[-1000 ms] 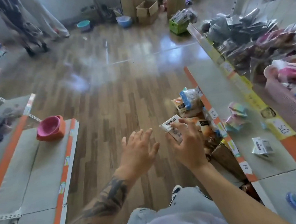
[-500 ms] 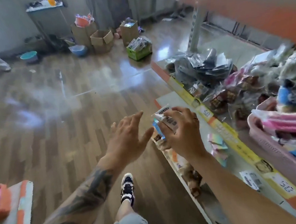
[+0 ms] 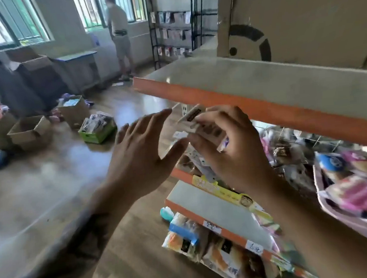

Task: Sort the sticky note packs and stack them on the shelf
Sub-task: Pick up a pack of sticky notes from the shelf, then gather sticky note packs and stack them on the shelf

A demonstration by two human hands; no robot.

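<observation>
My right hand grips a small bundle of sticky note packs, white with dark labels, held up just below the orange front edge of the upper shelf. My left hand is spread with straight fingers right beside the packs, its thumb close to them, holding nothing. Most of the bundle is hidden behind my right fingers. A lower grey shelf with orange edging and price tags sits beneath my hands.
A cardboard box stands on the upper shelf. A pink basket of goods fills the middle shelf at right. Packaged goods lie under the lowest shelf. Open boxes and a green box sit on the floor; a person stands by the windows.
Both hands have risen from near the floor pile to the upper shelf's edge, my right hand carrying the packs. The view has tilted up from the floor to the room.
</observation>
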